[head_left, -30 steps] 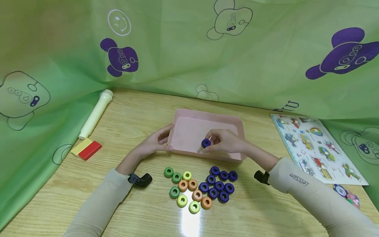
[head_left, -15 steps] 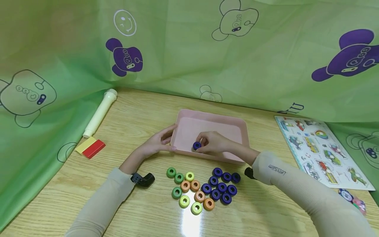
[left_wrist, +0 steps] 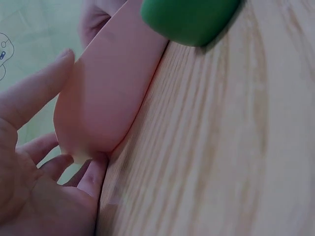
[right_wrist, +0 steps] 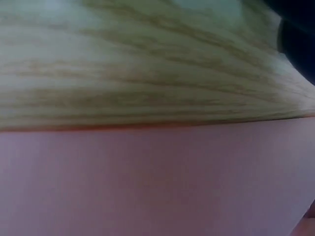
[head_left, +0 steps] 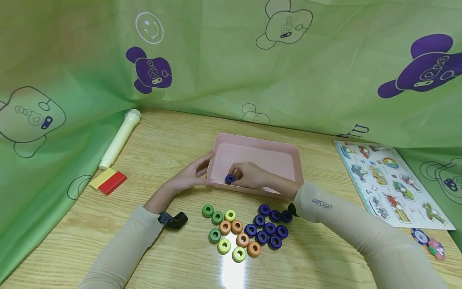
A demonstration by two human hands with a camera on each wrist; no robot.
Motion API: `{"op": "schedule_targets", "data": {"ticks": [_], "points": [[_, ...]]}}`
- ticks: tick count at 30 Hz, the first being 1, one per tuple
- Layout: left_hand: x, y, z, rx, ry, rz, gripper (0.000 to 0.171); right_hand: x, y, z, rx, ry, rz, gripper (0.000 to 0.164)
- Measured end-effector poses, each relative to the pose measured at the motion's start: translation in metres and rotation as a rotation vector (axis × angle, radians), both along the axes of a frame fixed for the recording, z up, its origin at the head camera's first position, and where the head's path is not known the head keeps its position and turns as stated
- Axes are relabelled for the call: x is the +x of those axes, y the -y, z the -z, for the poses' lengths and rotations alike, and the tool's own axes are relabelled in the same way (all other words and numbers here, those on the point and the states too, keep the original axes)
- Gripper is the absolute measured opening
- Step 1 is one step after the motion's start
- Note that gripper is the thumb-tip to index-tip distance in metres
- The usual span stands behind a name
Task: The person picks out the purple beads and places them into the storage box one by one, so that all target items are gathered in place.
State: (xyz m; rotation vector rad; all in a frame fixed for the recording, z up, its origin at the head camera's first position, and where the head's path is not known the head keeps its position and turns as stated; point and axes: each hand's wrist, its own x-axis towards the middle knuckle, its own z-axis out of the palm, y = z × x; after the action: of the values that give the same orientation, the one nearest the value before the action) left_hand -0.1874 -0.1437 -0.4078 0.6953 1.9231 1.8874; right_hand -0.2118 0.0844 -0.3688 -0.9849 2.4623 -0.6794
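A shallow pink tray (head_left: 260, 149) lies on the wooden table. My right hand (head_left: 249, 175) reaches inside it and pinches a dark purple ring-shaped bead (head_left: 229, 179) low down, near the front left corner. Against the tray's left end rests my left hand (head_left: 191, 175), fingers spread and thumb at the front corner. In the left wrist view, the fingers of that hand (left_wrist: 34, 162) touch the tray's outer wall (left_wrist: 108, 93). The right wrist view shows mainly the tray's front wall (right_wrist: 147, 177); the held bead is out of sight there.
Before the tray lie several purple rings (head_left: 269, 228), green rings (head_left: 217, 217), orange rings (head_left: 237, 226) and yellow rings (head_left: 223, 246). A pale tube (head_left: 120, 139) and a yellow-and-red block (head_left: 112, 183) are at left. A picture puzzle board (head_left: 393, 182) lies at right.
My right hand has carried the purple bead leftward and slightly down inside the tray, toward its front left corner. The left hand has stayed at the tray's left end.
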Motion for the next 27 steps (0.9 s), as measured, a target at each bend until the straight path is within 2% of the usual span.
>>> {"op": "schedule_targets", "data": {"ticks": [5, 12, 27], "points": [[0.004, -0.003, -0.01, -0.061, -0.032, -0.011, 0.09, -0.001, 0.007, -0.001, 0.007, 0.002, -0.018, 0.026], [0.014, -0.01, -0.023, -0.096, -0.072, -0.029, 0.084, -0.001, 0.016, -0.001, -0.02, 0.006, -0.064, 0.023], [0.014, -0.011, -0.022, -0.117, -0.087, -0.044, 0.083, -0.001, 0.025, -0.004, -0.033, 0.055, -0.101, 0.027]]}}
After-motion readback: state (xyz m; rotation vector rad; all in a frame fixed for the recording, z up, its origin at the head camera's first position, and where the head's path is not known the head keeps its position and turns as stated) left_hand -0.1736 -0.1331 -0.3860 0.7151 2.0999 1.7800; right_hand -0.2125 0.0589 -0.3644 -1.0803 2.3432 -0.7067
